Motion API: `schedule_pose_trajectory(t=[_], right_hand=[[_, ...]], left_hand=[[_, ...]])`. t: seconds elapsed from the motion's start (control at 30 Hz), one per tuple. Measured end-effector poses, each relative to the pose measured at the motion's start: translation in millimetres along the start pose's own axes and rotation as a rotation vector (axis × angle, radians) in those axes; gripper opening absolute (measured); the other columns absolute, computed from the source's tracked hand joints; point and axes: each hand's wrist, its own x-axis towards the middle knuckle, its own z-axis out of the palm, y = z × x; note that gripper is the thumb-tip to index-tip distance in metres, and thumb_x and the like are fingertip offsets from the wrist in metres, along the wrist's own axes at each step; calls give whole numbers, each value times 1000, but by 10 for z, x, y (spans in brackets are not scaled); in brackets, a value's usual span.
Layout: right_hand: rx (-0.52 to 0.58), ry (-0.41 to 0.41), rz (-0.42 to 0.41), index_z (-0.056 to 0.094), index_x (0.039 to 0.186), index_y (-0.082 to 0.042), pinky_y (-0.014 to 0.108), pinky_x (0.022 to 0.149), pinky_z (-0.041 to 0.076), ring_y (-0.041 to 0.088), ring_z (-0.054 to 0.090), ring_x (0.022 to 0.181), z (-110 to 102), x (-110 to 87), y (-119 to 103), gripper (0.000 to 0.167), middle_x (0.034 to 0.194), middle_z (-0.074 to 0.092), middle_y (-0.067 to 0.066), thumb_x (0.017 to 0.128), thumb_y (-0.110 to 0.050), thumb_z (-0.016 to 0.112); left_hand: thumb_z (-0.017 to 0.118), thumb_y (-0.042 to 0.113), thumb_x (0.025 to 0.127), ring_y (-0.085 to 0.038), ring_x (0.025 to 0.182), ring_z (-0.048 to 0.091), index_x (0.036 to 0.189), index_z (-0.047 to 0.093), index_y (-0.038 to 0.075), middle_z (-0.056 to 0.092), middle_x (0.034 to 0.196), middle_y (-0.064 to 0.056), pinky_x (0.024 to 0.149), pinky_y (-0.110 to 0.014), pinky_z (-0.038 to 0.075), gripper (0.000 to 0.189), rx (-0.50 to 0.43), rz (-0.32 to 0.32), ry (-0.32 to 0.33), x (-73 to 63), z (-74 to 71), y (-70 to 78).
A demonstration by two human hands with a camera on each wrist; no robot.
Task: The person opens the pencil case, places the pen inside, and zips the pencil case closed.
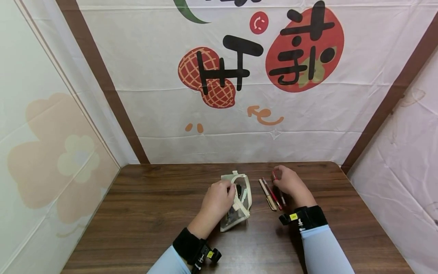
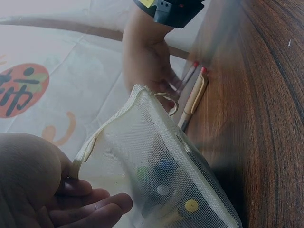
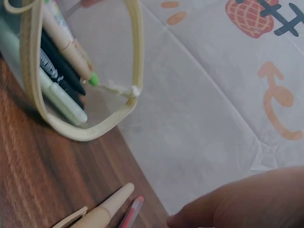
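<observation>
A pale mesh pencil case (image 1: pixel 234 219) stands on the table with its zip opening parted. My left hand (image 1: pixel 217 198) pinches the cream edge of that opening. Inside, the right wrist view shows several pens and markers (image 3: pixel 64 102). To the right of the case, a beige pen (image 1: pixel 267 194) and a red pen (image 1: pixel 275 199) lie side by side. My right hand (image 1: pixel 290 183) is just beyond them, its thumb and fingers pinching the far end of a slim red-ended pen (image 1: pixel 282 198). In the right wrist view those fingertips fall mostly outside the frame.
The brown wooden table (image 1: pixel 147 217) ends at a printed white cloth (image 1: pixel 154 114) behind it. More pale cloth hangs at both sides. Each wrist wears a black band (image 1: pixel 309 217) with a small camera.
</observation>
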Motion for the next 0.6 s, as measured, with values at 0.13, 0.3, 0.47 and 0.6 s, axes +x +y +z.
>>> schedule_pose_trajectory(t=[0.13,0.3,0.47,0.6], right_hand=[[122,-21,-30,44,172,-9,38,67,53,23,66,74,-27,-13,-50,66,94,69,14,109,-13,68],[258,-39,-97,45,172,-9,41,72,63,22,73,78,-30,-47,-139,64,102,73,18,112,-12,67],[407,-48,-143,50,168,-5,53,86,69,26,79,86,9,-79,-256,61,108,77,22,110,-10,71],[506,-42,-155,51,164,-3,56,89,69,35,82,91,68,-77,-332,60,107,80,22,108,-9,74]], left_hand=[[57,26,117,-13,61,51,81,63,18,58,75,1,60,-31,44,37,0,-3,-3,3,-1,-3],[57,26,117,-13,59,50,79,62,18,57,73,1,59,-31,44,39,-1,-4,-5,1,0,-5],[58,26,117,-13,60,50,79,62,18,57,73,1,59,-31,44,39,6,-5,-1,2,4,-7],[58,26,117,-12,59,50,79,62,19,57,73,1,58,-30,43,38,9,-4,2,-1,6,-9]])
